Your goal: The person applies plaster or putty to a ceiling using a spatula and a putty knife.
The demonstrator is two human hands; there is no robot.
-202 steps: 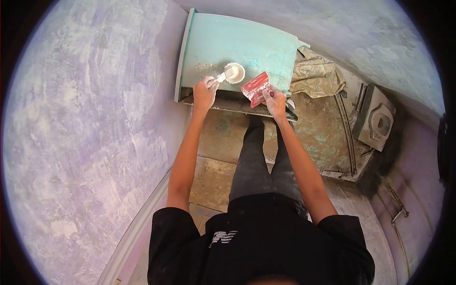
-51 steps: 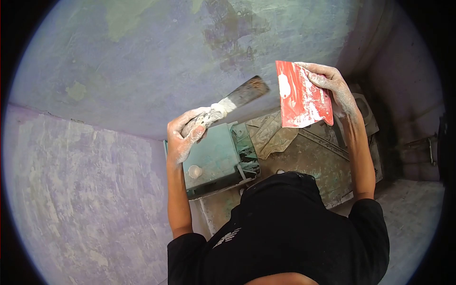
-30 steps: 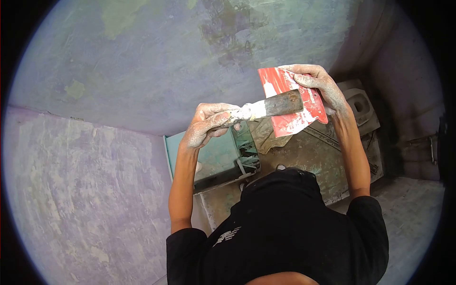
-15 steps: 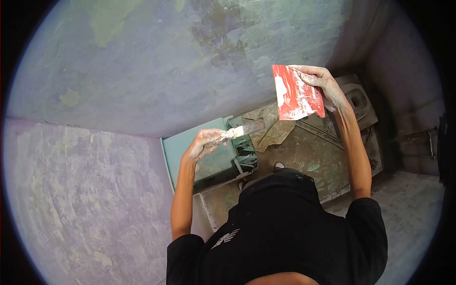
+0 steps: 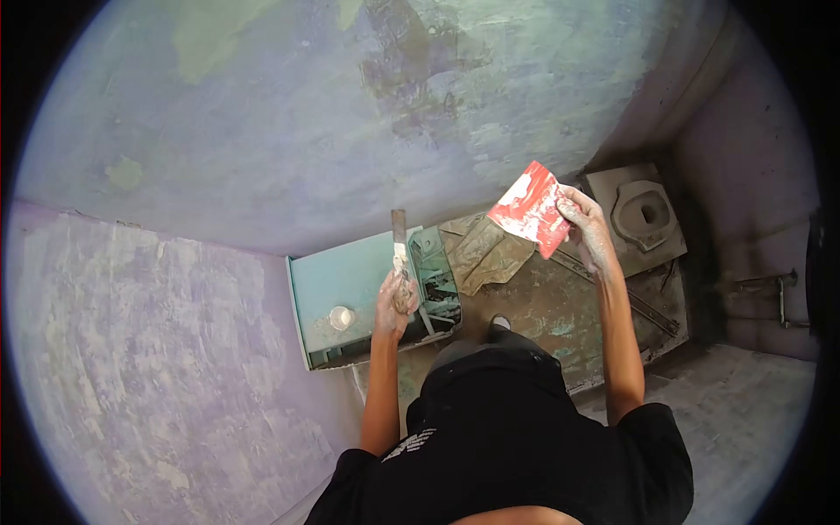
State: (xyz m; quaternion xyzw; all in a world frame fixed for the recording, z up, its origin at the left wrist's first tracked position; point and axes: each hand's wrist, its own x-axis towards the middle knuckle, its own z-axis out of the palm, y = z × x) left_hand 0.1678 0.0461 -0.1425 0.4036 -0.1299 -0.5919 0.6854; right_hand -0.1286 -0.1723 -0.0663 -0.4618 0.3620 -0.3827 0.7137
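Note:
My left hand [image 5: 396, 304] is closed round the handle of a putty knife [image 5: 400, 234], its blade pointing up toward the wall. White putty coats the handle and my fingers. In my right hand [image 5: 584, 223] is a red plastic spreader [image 5: 534, 208] smeared with white putty, gripped at its right edge between thumb and fingers. The two tools are apart, and neither touches the wall [image 5: 289, 122]. A small white cup [image 5: 341, 318] stands on the light green cabinet [image 5: 337, 267], just left of my left hand.
A squat toilet [image 5: 646, 213] lies at the right on a raised slab. Crumpled sacking [image 5: 483, 254] covers part of the dirty floor [image 5: 560, 325] below the wall. Long bars [image 5: 643, 311] rest on the floor. A pipe [image 5: 781, 297] juts from the right wall.
The putty knife has swung from pointing right to pointing up, as my left hand moved right and down. My right hand has lowered and tilted the spreader. The cup has come into view.

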